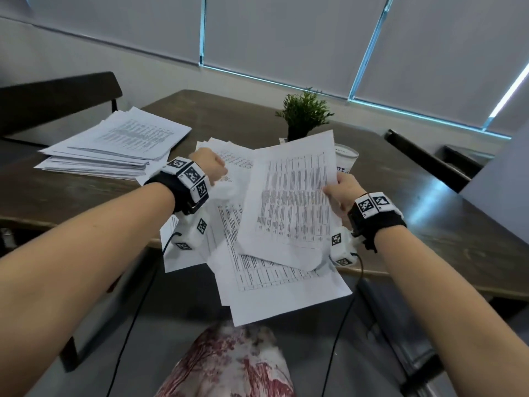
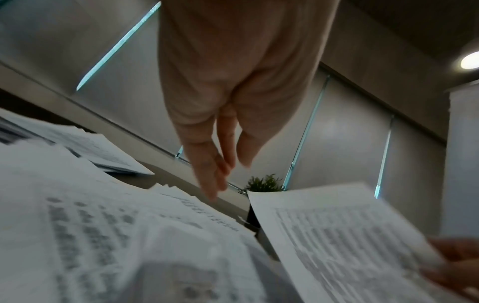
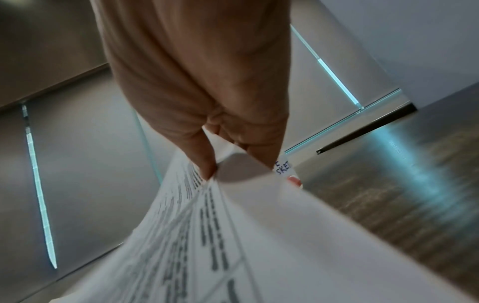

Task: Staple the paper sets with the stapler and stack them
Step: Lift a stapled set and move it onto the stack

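My right hand (image 1: 335,191) pinches a printed paper set (image 1: 289,196) by its right edge and holds it tilted above the table. In the right wrist view the thumb and fingers of the right hand (image 3: 238,167) clamp the sheets (image 3: 233,235). My left hand (image 1: 214,167) hovers over a loose pile of printed sheets (image 1: 266,279) that hangs over the table's near edge. From the left wrist camera, that left hand (image 2: 225,176) has straight, relaxed fingers and holds nothing. A neat stack of paper sets (image 1: 114,144) lies at the back left. No stapler shows in any view.
A small potted plant (image 1: 304,116) and a white cup (image 1: 346,159) stand behind the held paper. The dark wooden table (image 1: 446,207) has chairs (image 1: 57,96) at the far left and right. A white crumpled thing (image 1: 227,190) lies under my left wrist.
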`<state>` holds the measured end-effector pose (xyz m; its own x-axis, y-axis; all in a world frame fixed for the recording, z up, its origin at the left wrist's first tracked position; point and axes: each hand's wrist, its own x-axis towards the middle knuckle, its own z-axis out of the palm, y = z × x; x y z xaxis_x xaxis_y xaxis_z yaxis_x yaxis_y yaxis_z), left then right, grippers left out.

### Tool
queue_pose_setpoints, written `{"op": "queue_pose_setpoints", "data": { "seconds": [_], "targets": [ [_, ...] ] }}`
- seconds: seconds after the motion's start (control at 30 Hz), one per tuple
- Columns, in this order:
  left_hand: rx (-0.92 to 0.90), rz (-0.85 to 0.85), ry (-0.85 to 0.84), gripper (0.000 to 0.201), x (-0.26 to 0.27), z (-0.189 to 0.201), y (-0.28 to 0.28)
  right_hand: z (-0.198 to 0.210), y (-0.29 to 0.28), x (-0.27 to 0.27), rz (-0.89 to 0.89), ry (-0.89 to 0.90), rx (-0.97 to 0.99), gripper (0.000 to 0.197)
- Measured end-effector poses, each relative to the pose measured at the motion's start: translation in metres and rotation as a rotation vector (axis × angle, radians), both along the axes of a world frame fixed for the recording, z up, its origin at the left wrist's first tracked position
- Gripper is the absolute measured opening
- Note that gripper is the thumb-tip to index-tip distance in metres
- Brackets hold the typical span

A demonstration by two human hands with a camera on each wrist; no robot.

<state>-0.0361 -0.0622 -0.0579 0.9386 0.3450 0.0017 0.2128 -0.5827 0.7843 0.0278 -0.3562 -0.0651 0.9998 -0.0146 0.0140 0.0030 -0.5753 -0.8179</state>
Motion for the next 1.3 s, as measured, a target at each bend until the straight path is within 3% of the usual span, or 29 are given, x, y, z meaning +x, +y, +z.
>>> {"op": "queue_pose_setpoints", "data": {
  "seconds": [0.07,0.1,0.2,0.33,0.6,0.73,1.03,1.17,1.3],
  "targets": [
    [0.293,-0.080,0.208,0.014,-0.008,-0.006,0.008,0.000,-0.004,0.000,-0.010,0.018,-0.030,0.026],
    [0.400,-0.119,0.272,0.030,-0.009,-0.010,0.010,0.001,-0.005,0.000,-0.017,0.027,-0.051,0.026],
    [0.425,-0.160,0.362,0.045,-0.021,-0.015,0.005,0.000,-0.007,-0.003,-0.027,0.045,-0.016,0.024],
    [0.489,-0.141,0.348,0.063,-0.024,-0.024,-0.004,-0.002,-0.006,-0.014,0.007,0.034,0.064,0.023],
    [0.661,-0.217,0.352,0.047,-0.034,-0.022,-0.025,-0.006,-0.008,-0.024,0.030,-0.006,-0.013,0.025],
    [0.748,-0.221,0.335,0.057,-0.037,-0.020,-0.031,-0.006,-0.016,-0.018,0.006,-0.008,-0.027,0.022],
    [0.689,-0.251,0.441,0.052,-0.025,-0.028,-0.031,-0.011,-0.023,-0.008,0.038,0.066,-0.141,0.023],
    [0.699,-0.237,0.366,0.040,-0.025,-0.031,-0.039,-0.010,-0.021,-0.015,0.068,0.150,-0.176,0.026],
    [0.453,-0.244,0.263,0.033,-0.021,-0.013,-0.046,-0.009,-0.020,-0.016,0.077,0.213,-0.064,0.027]
  ]
}}
